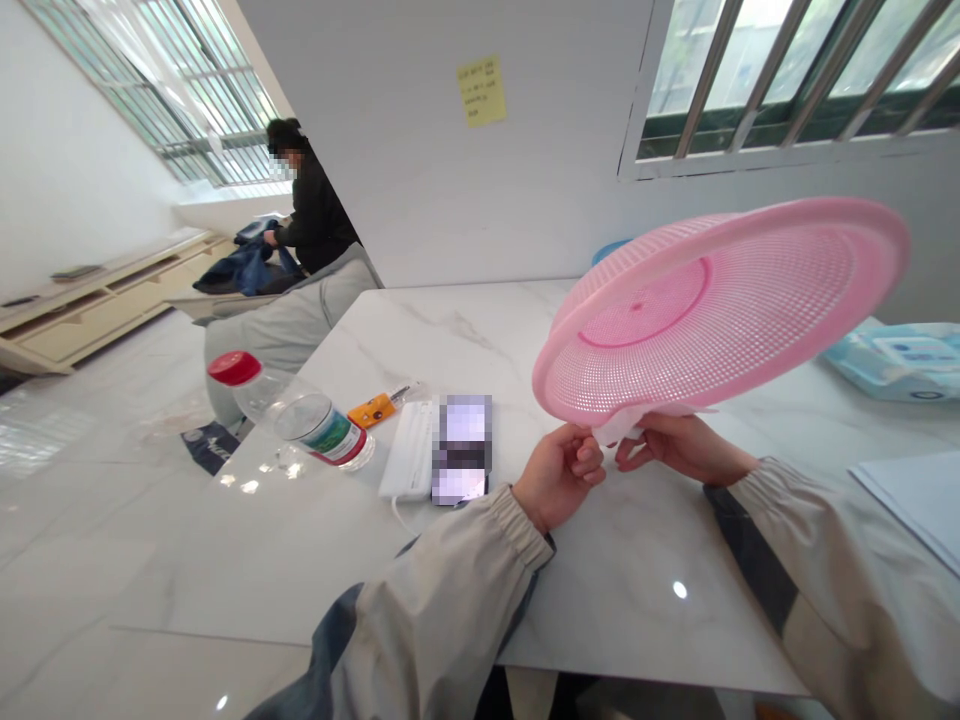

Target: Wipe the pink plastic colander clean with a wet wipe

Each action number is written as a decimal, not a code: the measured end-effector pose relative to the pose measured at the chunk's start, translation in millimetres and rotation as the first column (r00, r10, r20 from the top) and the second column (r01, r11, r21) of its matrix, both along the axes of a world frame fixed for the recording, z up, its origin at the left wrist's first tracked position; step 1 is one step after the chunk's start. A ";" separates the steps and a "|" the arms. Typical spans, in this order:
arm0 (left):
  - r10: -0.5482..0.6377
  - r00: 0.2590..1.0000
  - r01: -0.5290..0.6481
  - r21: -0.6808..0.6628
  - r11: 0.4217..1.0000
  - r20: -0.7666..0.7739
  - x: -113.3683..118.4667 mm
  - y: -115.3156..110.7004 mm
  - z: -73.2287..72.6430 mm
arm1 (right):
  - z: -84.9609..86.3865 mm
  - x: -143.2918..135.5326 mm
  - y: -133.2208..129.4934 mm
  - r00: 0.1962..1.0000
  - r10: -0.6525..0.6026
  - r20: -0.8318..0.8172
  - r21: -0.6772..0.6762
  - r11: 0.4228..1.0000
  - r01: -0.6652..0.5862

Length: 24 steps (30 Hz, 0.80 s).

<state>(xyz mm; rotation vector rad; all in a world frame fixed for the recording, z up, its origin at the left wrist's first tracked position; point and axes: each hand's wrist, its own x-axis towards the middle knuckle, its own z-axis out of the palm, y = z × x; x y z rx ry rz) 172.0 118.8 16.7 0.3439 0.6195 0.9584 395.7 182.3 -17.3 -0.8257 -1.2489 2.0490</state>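
Observation:
A pink plastic colander (750,300) is held tilted above the table, its mesh inside facing me. My left hand (561,478) is closed at the near lower edge of its rim, fingers curled in. Beside it, my right hand (686,447) pinches a thin white wipe (622,422) against the same rim. The wipe is folded over the edge, and part of it lies between the two hands. Some fingertips are hidden behind the rim and the wipe.
On the white marble-patterned table (600,600) are a phone (461,450), a white power bank (407,450), an orange packet (373,410) and a red-capped bottle (322,430). A wipes pack (900,358) and paper (919,495) lie right. A person (319,205) sits behind, holding dark blue cloth.

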 end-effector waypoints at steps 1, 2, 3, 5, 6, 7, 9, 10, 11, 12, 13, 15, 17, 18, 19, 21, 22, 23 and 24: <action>-0.002 1.000 0.002 0.015 1.000 0.015 -0.2 -0.7 0.9 | -0.7 0.7 0.9 1.000 -0.013 0.008 0.006 1.000 0.013; -0.006 1.000 0.006 0.035 0.999 0.022 -0.3 -1.4 1.7 | -1.2 1.4 1.7 1.000 -0.026 0.015 0.015 1.000 0.026; -0.014 1.000 0.013 0.058 0.998 0.017 -0.3 -1.9 2.3 | -1.7 2.1 2.2 0.999 -0.037 0.024 0.026 0.999 0.036; -0.028 0.999 0.032 0.105 0.994 -0.037 0.5 -2.2 2.7 | -2.6 3.1 2.5 0.998 -0.044 0.042 0.053 0.998 0.042; -0.028 0.996 0.039 0.122 0.992 -0.083 1.2 -1.9 2.3 | -3.3 3.5 2.3 0.998 -0.039 0.050 0.063 0.997 0.036; -0.020 0.991 0.038 0.133 0.990 -0.135 2.1 -1.4 1.4 | -4.4 3.9 2.1 0.998 -0.031 0.059 0.070 0.997 0.027; 0.024 0.972 0.010 0.141 0.990 -0.233 4.3 0.1 -1.9 | -7.8 4.5 1.7 0.997 -0.012 0.082 0.076 0.997 0.006; 0.053 0.961 -0.014 0.144 0.989 -0.270 5.3 0.8 -4.1 | -10.1 4.8 1.6 0.995 -0.004 0.097 0.081 0.997 -0.004; 0.078 0.951 -0.035 0.147 0.988 -0.300 6.2 1.3 -6.5 | -12.7 5.1 1.8 0.994 0.004 0.112 0.089 0.996 -0.015; 0.100 0.942 -0.053 0.151 0.987 -0.321 6.9 1.7 -8.9 | -15.4 5.4 2.3 0.992 0.014 0.127 0.101 0.995 -0.026; 0.116 0.935 -0.067 0.154 0.986 -0.336 7.4 1.9 -11.2 | -18.0 5.6 2.9 0.990 0.022 0.138 0.114 0.993 -0.038; 0.136 0.925 -0.080 0.167 0.983 -0.356 7.8 2.1 -14.7 | -21.7 5.7 4.4 0.988 0.039 0.149 0.133 0.989 -0.059; 0.152 0.917 -0.088 0.185 0.979 -0.369 7.9 2.2 -16.4 | -22.2 4.9 5.4 0.987 0.048 0.154 0.134 0.989 -0.069; 0.161 0.915 -0.094 0.193 0.977 -0.371 7.9 2.3 -16.7 | -21.1 4.2 5.4 0.987 0.050 0.155 0.137 0.988 -0.072; 0.168 0.915 -0.100 0.198 0.975 -0.367 8.1 2.4 -16.7 | -19.1 3.2 5.0 0.987 0.051 0.155 0.144 0.987 -0.074; 0.177 0.919 -0.109 0.205 0.973 -0.351 8.4 2.6 -16.1 | -13.8 0.9 3.5 0.987 0.054 0.151 0.169 0.982 -0.079; 0.179 0.923 -0.112 0.206 0.972 -0.342 8.6 2.7 -15.7 | -11.2 -0.3 2.6 0.988 0.056 0.146 0.181 0.980 -0.083; 0.180 0.926 -0.113 0.209 0.971 -0.333 8.8 2.7 -15.3 | -9.1 -1.4 1.7 0.989 0.052 0.140 0.191 0.979 -0.078; 0.179 0.928 -0.113 0.213 0.971 -0.326 8.9 2.7 -14.9 | -7.5 -2.3 1.0 0.990 0.042 0.136 0.196 0.978 -0.069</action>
